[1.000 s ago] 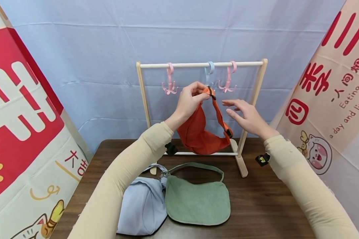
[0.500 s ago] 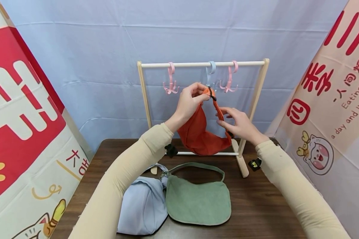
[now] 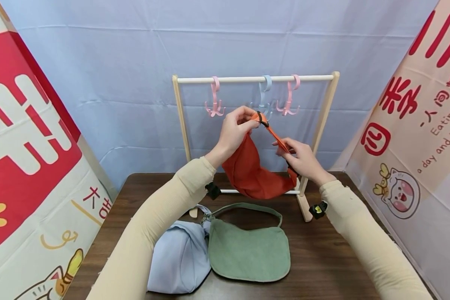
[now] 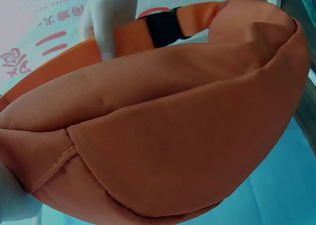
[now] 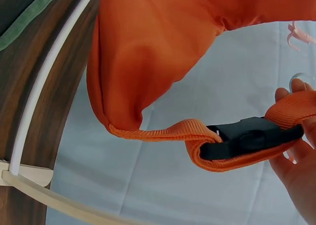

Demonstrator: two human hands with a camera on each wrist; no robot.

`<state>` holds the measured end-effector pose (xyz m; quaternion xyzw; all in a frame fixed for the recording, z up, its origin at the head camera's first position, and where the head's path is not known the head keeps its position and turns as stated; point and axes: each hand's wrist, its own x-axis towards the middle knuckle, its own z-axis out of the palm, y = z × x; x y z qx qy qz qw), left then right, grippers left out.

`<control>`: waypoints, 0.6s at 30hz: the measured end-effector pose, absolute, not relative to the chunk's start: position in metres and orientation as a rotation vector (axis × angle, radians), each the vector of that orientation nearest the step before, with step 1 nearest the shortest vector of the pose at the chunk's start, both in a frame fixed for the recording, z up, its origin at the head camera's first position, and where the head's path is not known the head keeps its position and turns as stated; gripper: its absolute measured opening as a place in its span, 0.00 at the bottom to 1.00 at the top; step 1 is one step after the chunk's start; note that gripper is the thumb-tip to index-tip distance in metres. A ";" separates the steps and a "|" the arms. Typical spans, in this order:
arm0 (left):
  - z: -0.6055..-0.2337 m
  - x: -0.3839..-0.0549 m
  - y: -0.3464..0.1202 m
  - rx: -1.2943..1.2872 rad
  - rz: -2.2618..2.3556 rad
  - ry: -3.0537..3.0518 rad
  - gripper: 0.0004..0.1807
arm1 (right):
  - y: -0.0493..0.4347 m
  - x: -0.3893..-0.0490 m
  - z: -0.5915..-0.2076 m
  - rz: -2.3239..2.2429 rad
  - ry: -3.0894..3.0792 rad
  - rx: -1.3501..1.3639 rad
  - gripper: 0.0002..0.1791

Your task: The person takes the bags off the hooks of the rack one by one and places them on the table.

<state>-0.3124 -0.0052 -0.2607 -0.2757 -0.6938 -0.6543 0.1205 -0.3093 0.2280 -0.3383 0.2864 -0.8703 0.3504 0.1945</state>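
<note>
An orange-red waist bag (image 3: pixel 252 171) hangs in front of the wooden rack. My left hand (image 3: pixel 235 129) pinches its upper end, where the orange strap (image 3: pixel 274 134) meets a black slider. Farther down the strap, the curled fingers of my right hand (image 3: pixel 301 158) hold the webbing. In the right wrist view a black buckle (image 5: pixel 252 136) sits on the strap, right by that hand's fingers. The left wrist view is mostly filled by the bag body (image 4: pixel 163 126), which sags in a curve. Behind my hands, a light blue hook (image 3: pixel 264 91) hangs on the rack's top bar.
Two pink hooks (image 3: pixel 215 98) hang from the white top bar (image 3: pixel 240 79) too, one on each side of the blue one. On the dark wooden table (image 3: pixel 322 258) lie a green shoulder bag (image 3: pixel 249 250) and a light blue bag (image 3: pixel 180 258). Printed cloths flank both sides.
My right hand has come in from the right and taken hold of the strap, pulling it outward to the right. The bag's lower end has shifted slightly right. My left hand keeps its grip.
</note>
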 end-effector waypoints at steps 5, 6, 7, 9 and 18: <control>-0.265 -0.313 -0.006 -0.783 -1.905 -2.032 0.06 | 0.232 -0.307 -0.339 1.090 -2.453 0.767 0.10; -0.266 -0.313 -0.007 -0.780 -1.906 -2.029 0.06 | 0.232 -0.306 -0.339 1.120 -2.450 0.760 0.09; -0.267 -0.314 -0.007 -0.780 -1.906 -2.025 0.06 | 0.231 -0.302 -0.336 1.137 -2.457 0.738 0.09; -0.269 -0.314 -0.008 -0.777 -1.909 -2.021 0.06 | 0.228 -0.293 -0.329 1.176 -2.460 0.713 0.09; -0.274 -0.315 -0.010 -0.766 -1.894 -2.039 0.06 | 0.228 -0.279 -0.317 1.384 -2.428 0.608 0.11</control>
